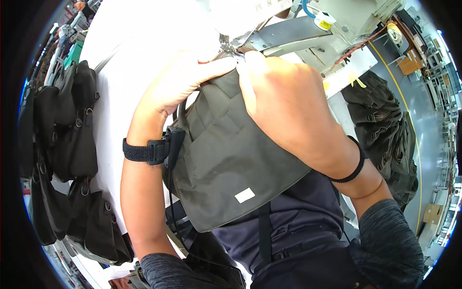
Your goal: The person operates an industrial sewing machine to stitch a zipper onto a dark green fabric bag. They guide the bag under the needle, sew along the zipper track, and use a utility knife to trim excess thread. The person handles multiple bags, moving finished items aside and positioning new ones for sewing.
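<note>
A dark olive fabric bag (216, 159) with a small white label (244, 195) lies in front of me, its lower end against my apron. Both hands work at its top edge, close to the metal sewing head of the machine (226, 42). My left hand (185, 77) pinches the top edge from the left, the thumb pointing right. Beside it my right hand (284, 91) is closed, thumb and forefinger pressed on the same edge. A zipper (220, 54) shows at the fingertips. The exact spot under the fingers is hidden.
Several dark bags with metal rings (72, 125) hang over the table's left side. More dark bags (385, 130) are piled at the right. The white sewing machine (356, 24) stands at the back. A yellow floor line (417, 159) and a cardboard box (432, 213) lie further right.
</note>
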`<state>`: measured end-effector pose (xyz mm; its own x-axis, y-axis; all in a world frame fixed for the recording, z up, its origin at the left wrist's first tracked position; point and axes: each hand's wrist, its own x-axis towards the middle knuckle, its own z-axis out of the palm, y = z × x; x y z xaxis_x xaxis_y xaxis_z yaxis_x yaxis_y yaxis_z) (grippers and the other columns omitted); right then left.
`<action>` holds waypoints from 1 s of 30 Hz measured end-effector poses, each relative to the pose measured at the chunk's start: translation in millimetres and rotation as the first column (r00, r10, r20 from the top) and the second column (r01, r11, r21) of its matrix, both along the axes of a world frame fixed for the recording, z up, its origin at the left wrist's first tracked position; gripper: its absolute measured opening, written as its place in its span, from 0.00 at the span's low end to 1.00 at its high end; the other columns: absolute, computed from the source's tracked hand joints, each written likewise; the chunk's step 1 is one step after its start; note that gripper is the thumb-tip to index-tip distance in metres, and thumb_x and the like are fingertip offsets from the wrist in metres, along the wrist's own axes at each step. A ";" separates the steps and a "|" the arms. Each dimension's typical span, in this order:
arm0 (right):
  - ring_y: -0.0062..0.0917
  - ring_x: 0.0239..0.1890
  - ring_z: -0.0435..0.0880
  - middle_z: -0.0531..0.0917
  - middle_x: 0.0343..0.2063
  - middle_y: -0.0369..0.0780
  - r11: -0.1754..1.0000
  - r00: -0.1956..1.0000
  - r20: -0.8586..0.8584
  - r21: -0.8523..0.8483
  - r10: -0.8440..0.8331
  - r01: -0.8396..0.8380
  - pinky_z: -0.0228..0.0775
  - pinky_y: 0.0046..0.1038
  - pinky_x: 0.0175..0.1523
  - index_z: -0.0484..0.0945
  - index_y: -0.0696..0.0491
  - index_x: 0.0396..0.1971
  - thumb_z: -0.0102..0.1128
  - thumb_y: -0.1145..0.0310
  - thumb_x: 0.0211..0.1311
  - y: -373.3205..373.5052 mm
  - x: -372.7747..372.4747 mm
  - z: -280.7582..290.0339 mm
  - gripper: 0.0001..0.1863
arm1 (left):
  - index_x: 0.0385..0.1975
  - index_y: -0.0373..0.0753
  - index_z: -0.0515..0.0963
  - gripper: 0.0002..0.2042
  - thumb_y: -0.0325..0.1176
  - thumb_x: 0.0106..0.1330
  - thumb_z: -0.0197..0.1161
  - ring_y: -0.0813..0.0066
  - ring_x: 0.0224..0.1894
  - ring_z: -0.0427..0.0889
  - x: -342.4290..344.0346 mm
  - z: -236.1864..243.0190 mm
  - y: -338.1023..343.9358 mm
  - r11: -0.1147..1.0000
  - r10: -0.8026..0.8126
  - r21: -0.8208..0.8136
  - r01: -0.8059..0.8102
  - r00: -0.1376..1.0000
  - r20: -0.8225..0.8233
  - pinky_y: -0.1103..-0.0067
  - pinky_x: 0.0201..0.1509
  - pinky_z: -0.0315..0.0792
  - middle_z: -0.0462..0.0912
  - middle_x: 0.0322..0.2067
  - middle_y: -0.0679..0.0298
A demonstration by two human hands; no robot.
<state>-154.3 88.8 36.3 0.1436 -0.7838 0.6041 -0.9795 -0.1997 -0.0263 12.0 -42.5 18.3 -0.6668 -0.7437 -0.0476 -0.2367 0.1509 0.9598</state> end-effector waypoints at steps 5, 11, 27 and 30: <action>0.32 0.20 0.87 0.83 0.17 0.44 1.000 1.000 -0.013 -0.005 0.000 0.000 0.76 0.31 0.25 0.81 0.55 0.20 0.66 0.73 0.48 -1.0 4.6 3.8 0.03 | 0.23 0.38 0.84 0.18 0.46 0.66 0.74 0.87 0.25 0.66 0.3 -1.2 0.1 0.998 -0.016 -0.065 0.015 1.000 -0.017 0.79 0.29 0.61 0.72 0.20 0.78; 0.37 0.23 0.89 0.84 0.19 0.48 0.999 1.000 -0.002 0.023 -0.030 0.030 0.79 0.34 0.27 0.84 0.55 0.20 0.65 0.73 0.49 -8.0 8.6 13.6 0.03 | 0.22 0.39 0.82 0.20 0.49 0.66 0.74 0.87 0.25 0.64 2.0 -2.4 -0.1 0.998 0.002 -0.070 0.001 0.999 0.042 0.80 0.29 0.59 0.70 0.20 0.78; 0.48 0.30 0.86 0.85 0.24 0.49 0.832 0.845 0.406 0.550 -0.349 0.080 0.78 0.44 0.38 0.81 0.58 0.32 0.61 0.59 0.71 68.7 -67.6 32.6 0.16 | 0.26 0.41 0.83 0.13 0.42 0.67 0.73 0.85 0.30 0.67 -0.1 9.6 6.5 0.998 -0.007 -0.067 0.008 1.000 0.017 0.81 0.35 0.63 0.73 0.25 0.78; 0.46 0.33 0.87 0.86 0.26 0.48 0.887 0.922 0.281 0.446 -0.268 0.122 0.78 0.44 0.38 0.82 0.58 0.39 0.62 0.59 0.70 57.1 -105.2 -34.0 0.15 | 0.26 0.41 0.82 0.12 0.39 0.68 0.72 0.86 0.31 0.67 -5.5 7.6 5.9 0.999 -0.007 -0.032 0.006 1.000 -0.027 0.82 0.36 0.62 0.74 0.26 0.78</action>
